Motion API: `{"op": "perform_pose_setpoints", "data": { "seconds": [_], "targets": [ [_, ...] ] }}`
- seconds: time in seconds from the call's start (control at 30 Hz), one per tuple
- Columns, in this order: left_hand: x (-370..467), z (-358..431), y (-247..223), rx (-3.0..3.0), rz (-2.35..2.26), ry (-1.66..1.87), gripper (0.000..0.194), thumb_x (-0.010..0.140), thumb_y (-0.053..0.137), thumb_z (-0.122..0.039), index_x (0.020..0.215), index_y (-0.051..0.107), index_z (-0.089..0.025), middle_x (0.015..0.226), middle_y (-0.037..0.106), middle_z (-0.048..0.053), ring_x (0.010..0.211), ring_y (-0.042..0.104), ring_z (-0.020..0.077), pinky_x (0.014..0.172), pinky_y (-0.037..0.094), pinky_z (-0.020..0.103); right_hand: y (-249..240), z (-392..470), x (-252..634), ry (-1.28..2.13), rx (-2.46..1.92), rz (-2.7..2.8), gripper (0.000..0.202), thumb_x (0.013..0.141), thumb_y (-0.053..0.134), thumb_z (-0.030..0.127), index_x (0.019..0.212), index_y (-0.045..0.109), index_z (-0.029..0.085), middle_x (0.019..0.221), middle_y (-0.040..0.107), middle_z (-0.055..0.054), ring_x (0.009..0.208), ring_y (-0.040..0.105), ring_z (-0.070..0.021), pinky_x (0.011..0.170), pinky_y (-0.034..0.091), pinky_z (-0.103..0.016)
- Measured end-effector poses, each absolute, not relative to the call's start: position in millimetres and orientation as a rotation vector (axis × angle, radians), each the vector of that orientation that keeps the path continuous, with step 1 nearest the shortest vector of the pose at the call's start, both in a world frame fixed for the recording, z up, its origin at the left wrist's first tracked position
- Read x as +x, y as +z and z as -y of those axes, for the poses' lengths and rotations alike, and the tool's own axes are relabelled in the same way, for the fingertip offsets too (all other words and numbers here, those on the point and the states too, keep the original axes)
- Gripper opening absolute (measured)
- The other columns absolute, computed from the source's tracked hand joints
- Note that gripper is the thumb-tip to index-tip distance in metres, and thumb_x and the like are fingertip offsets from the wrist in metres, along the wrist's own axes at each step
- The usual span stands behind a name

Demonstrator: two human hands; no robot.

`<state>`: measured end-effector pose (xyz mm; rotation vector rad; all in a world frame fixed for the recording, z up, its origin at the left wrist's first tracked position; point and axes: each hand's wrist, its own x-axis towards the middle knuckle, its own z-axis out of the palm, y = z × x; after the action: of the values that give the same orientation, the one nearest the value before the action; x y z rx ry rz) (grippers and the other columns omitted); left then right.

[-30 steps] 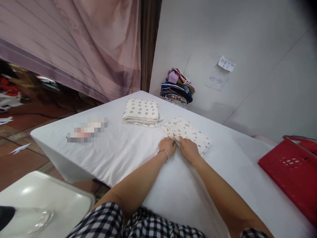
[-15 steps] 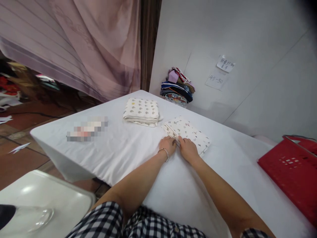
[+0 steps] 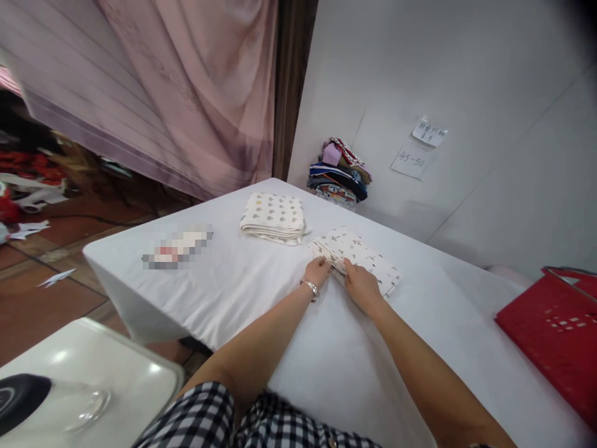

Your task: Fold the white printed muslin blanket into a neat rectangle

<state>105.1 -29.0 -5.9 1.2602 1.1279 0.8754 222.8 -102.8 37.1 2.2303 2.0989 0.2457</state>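
A folded white cloth with small printed figures point(image 3: 368, 256) lies on the white-covered table point(image 3: 224, 280). Its near layered edge is between the fingers of my left hand point(image 3: 318, 271), which wears a bracelet. My right hand point(image 3: 362, 286) grips the same near edge a little to the right, thumb and fingers pressed together on the cloth. Behind and to the left rests a second folded cloth point(image 3: 273, 214), cream with grey motifs and one yellow one, untouched by either hand.
A pixelated item point(image 3: 177, 247) lies at the table's left. A red basket point(image 3: 555, 330) stands at the right edge. Stacked folded clothes point(image 3: 338, 174) sit by the wall behind. At the lower left is a white stool point(image 3: 135, 367) with a dark-and-clear object.
The whole view has shifted slightly, so things appear further right and lower. My hands have moved a little apart along the cloth's near edge.
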Motion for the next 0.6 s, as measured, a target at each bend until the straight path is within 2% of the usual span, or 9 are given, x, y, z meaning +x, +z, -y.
{"op": "perform_pose_setpoints", "data": {
  "seconds": [0.07,0.2,0.33,0.6],
  "targets": [
    [106.0,23.2,-1.6,1.14,-1.077,0.852,0.023,0.08,0.049,-0.021,0.1,0.06,-0.016,0.093,0.066,0.008,0.086,0.064,0.0178,0.074,0.051,0.029,39.9,101.8,223.1,0.233,2.23,-2.094,0.044,0.091,0.031,0.021,0.135,0.028,0.018,0.101,0.06,-0.01,0.088,0.055,-0.0199,0.067,0.035,-0.027],
    [108.5,14.9,6.7,0.955,-0.965,0.814,0.011,0.078,0.054,-0.022,0.083,0.062,-0.017,0.088,0.068,0.009,0.088,0.064,0.0196,0.077,0.051,0.03,42.4,99.3,225.2,0.242,2.237,-2.101,0.046,0.09,0.031,0.02,0.136,0.028,0.017,0.103,0.06,-0.011,0.092,0.054,-0.0205,0.068,0.036,-0.027],
    [116.3,8.7,11.3,0.809,-0.911,0.805,0.017,0.081,0.049,-0.026,0.086,0.06,-0.015,0.09,0.067,0.012,0.088,0.064,0.0216,0.08,0.052,0.035,37.7,99.9,226.8,0.264,2.21,-2.15,0.046,0.09,0.033,0.02,0.136,0.029,0.016,0.104,0.06,-0.01,0.091,0.054,-0.0203,0.067,0.036,-0.027],
    [127.7,-14.1,11.3,0.716,-0.963,0.889,0.028,0.087,0.043,-0.032,0.099,0.056,-0.011,0.087,0.066,0.012,0.078,0.065,0.0181,0.074,0.052,0.03,28.4,103.1,223.8,0.29,2.128,-2.194,0.047,0.088,0.036,0.016,0.135,0.03,0.015,0.106,0.058,-0.013,0.097,0.051,-0.0217,0.074,0.038,-0.029]
  ]
}}
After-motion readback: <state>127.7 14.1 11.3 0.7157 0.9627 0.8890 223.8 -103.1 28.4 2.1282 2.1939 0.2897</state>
